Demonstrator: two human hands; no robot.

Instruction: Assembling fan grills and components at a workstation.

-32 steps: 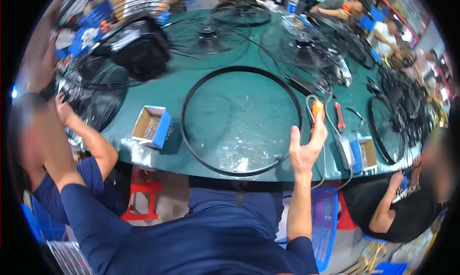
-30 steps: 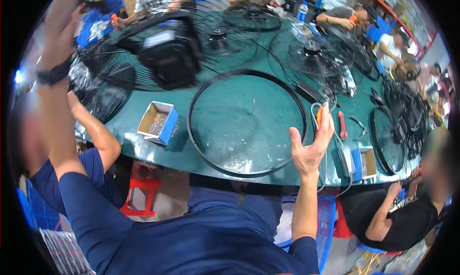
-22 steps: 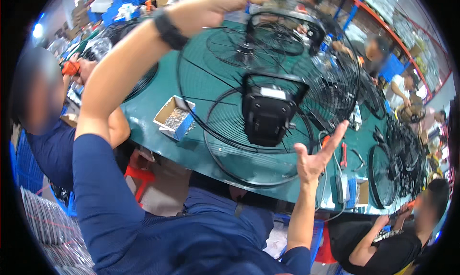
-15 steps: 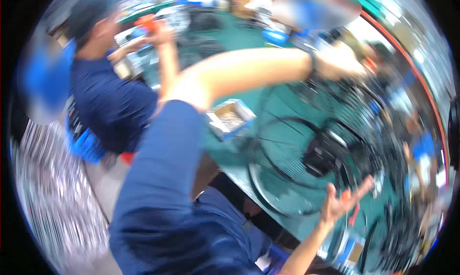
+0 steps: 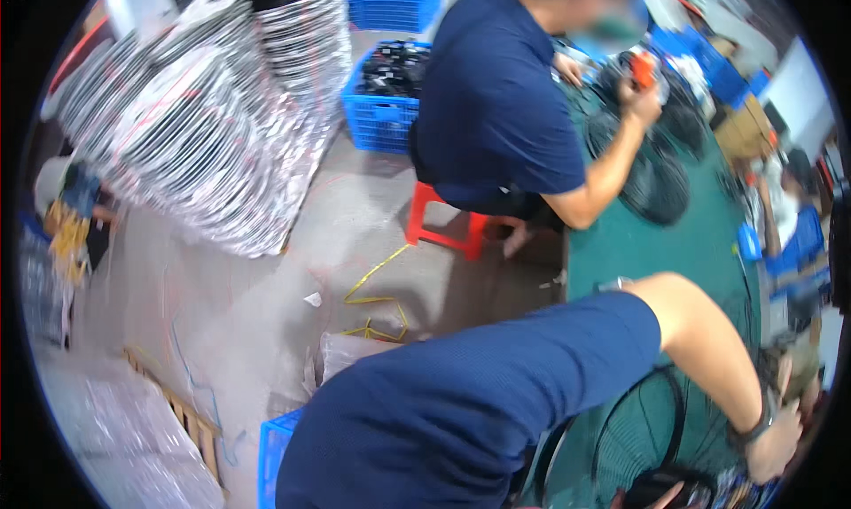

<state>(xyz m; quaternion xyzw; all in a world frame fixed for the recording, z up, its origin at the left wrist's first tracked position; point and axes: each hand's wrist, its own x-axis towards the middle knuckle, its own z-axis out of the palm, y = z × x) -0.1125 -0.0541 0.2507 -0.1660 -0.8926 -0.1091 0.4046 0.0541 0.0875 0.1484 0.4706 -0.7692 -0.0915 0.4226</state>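
Observation:
My left arm, in a navy sleeve, reaches across to the lower right. A black band circles its wrist, and my left hand (image 5: 773, 447) is over the table's far side with its fingers curled. What they hold, if anything, is hidden. At the bottom edge only a few stretched, apart fingers of my right hand (image 5: 667, 497) show, beside a black rounded housing (image 5: 651, 484). Around and behind the housing is a round wire fan guard (image 5: 631, 427) with a black rim, on the green tabletop (image 5: 612, 274). Small dark parts lie near my left hand, too blurred to name.
A co-worker in navy (image 5: 496, 101) sits on a red stool (image 5: 443, 236) at the table, holding an orange tool (image 5: 643, 69). Black wire guards (image 5: 656, 186) lie beyond. Stacked wrapped sheets (image 5: 191, 124), a blue crate (image 5: 381, 119) and yellow strap (image 5: 372, 301) are on the floor.
My view has swung left, showing more floor and the co-worker. The fan guard and my hands now sit lower in the picture. My right hand is mostly out of view.

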